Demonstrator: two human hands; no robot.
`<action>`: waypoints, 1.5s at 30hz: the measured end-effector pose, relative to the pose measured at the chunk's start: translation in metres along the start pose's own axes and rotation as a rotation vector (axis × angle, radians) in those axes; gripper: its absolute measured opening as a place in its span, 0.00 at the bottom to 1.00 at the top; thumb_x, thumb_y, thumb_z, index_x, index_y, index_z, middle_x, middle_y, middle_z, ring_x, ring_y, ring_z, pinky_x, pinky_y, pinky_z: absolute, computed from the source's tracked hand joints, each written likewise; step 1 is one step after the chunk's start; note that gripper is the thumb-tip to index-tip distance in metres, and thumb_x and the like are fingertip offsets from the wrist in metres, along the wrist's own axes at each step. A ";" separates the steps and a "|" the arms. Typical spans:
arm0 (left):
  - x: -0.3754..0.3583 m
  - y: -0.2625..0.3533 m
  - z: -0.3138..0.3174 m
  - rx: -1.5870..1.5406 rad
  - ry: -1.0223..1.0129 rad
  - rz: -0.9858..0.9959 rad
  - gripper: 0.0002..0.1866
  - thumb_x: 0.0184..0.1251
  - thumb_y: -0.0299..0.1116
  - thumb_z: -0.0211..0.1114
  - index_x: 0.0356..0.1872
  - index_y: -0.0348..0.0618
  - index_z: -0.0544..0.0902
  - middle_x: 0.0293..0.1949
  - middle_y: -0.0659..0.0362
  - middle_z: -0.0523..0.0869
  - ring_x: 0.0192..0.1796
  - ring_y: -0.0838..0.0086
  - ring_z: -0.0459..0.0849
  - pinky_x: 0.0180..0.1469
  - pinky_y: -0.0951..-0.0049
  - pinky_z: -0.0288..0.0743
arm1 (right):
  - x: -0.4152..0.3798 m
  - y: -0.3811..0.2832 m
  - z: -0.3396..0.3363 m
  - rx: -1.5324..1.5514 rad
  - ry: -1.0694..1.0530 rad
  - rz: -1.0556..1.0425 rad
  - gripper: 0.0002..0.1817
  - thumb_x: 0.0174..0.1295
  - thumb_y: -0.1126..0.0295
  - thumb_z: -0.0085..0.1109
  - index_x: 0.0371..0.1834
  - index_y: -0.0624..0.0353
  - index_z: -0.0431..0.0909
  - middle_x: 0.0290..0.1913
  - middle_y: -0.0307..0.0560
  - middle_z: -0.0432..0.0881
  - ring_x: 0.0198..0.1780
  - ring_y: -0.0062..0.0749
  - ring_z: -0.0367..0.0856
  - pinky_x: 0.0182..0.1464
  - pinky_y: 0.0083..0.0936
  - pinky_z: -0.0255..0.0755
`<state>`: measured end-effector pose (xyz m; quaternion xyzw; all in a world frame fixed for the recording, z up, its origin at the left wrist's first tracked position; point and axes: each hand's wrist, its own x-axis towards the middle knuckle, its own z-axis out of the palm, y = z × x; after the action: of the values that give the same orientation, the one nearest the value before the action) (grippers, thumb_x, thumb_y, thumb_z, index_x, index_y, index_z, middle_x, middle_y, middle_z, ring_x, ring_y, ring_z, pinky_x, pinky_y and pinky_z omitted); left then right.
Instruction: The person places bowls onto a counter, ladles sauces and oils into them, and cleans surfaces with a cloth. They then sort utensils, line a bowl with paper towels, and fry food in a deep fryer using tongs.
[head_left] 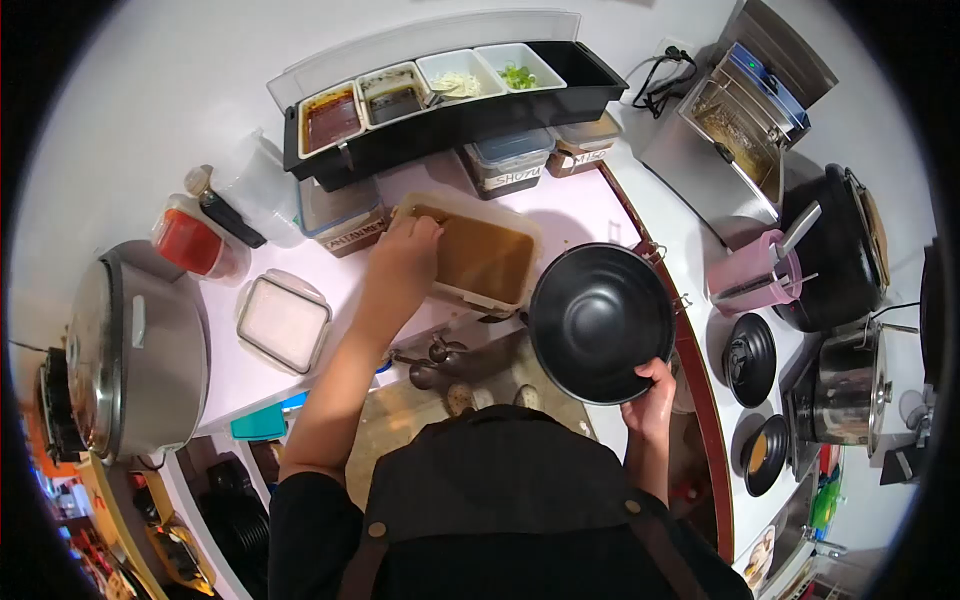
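My right hand point(652, 393) grips the rim of a round black bowl point(600, 322), thumb over the edge. The bowl's inside faces up and shows no food. My left hand point(408, 250) is at the left end of a plastic tub point(532, 235) of brown liquid point(487, 258). Its fingers are curled together over the tub's edge, and what they hold, if anything, is hidden. Left of the tub stands a lidded container with a handwritten label point(340, 215). A smaller clear-lidded container point(284, 320) lies on the counter near my left forearm.
A black condiment holder point(420, 138) with sauces, white shreds and chopped greens stands at the back. A fryer point(715, 150), pink jug point(745, 272), small black bowls point(750, 360) and steel pot point(845, 385) stand right. A large cooker point(160, 340) stands left.
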<state>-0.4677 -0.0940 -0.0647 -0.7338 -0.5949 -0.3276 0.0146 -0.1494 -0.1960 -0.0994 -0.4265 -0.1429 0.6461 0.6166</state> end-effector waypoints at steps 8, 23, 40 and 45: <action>0.005 0.038 0.015 -0.227 -0.301 0.041 0.05 0.59 0.28 0.57 0.31 0.36 0.77 0.31 0.47 0.80 0.37 0.52 0.79 0.39 0.58 0.72 | 0.018 -0.032 0.015 0.016 -0.003 -0.068 0.23 0.47 0.78 0.44 0.51 0.63 0.65 0.47 0.50 0.74 0.47 0.39 0.77 0.51 0.33 0.75; 0.008 -0.009 0.003 -0.058 0.015 -0.295 0.08 0.60 0.29 0.58 0.28 0.35 0.81 0.24 0.43 0.80 0.28 0.49 0.80 0.32 0.59 0.73 | 0.036 -0.038 0.018 -0.024 -0.158 -0.043 0.24 0.47 0.78 0.43 0.52 0.60 0.67 0.50 0.49 0.75 0.51 0.37 0.76 0.54 0.32 0.74; 0.006 0.003 0.020 -0.572 -0.077 -0.712 0.13 0.66 0.35 0.57 0.32 0.35 0.83 0.17 0.62 0.79 0.18 0.84 0.73 0.22 0.83 0.68 | 0.039 -0.044 0.021 -0.086 -0.143 -0.008 0.26 0.47 0.78 0.44 0.55 0.56 0.66 0.52 0.46 0.73 0.51 0.37 0.75 0.52 0.33 0.74; 0.000 0.007 0.011 -0.663 0.002 -0.748 0.12 0.65 0.33 0.57 0.31 0.34 0.83 0.17 0.60 0.80 0.19 0.82 0.75 0.22 0.82 0.69 | 0.043 -0.038 0.019 -0.147 -0.176 0.020 0.25 0.49 0.77 0.44 0.55 0.55 0.66 0.51 0.44 0.74 0.48 0.35 0.77 0.47 0.30 0.76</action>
<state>-0.4566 -0.0909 -0.0711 -0.4351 -0.6811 -0.4825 -0.3376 -0.1318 -0.1427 -0.0771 -0.4136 -0.2394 0.6751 0.5621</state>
